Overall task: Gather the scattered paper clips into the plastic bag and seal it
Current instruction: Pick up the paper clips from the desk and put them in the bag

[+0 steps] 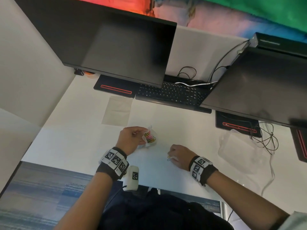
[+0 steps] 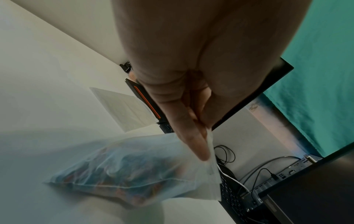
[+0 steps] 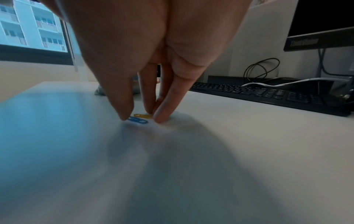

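Two loose paper clips on the surface: a blue paper clip [image 3: 138, 120] and a yellow paper clip [image 3: 143, 116], side by side under the right grip [image 3: 141, 117]. Fingers [image 3: 162, 115] of that grip straight and pointing down, tips on or just above the surface either side of the pair; blue clip touching the thumb tip, nothing lifted yet, so released rather than grasping. Probably bracketed like this to pinch or slide both clips together in one go.

Plastic bag [image 2: 134, 171] well to the left of the right grip, belly resting on the surface, many coloured clips inside, too bunched to count. Left grip [image 1: 132, 138] pinching the bag's top edge, holding the mouth up; likely kept raised so the gathered clips stay in and the opening faces the incoming hand. Whether the mouth gapes open cannot be told.

Beyond the left grip: one flat empty bag [image 1: 117, 110] lying on the surface. Right of the right grip: one clear tray or lid [image 1: 237, 151], one keyboard [image 1: 171, 94] further back
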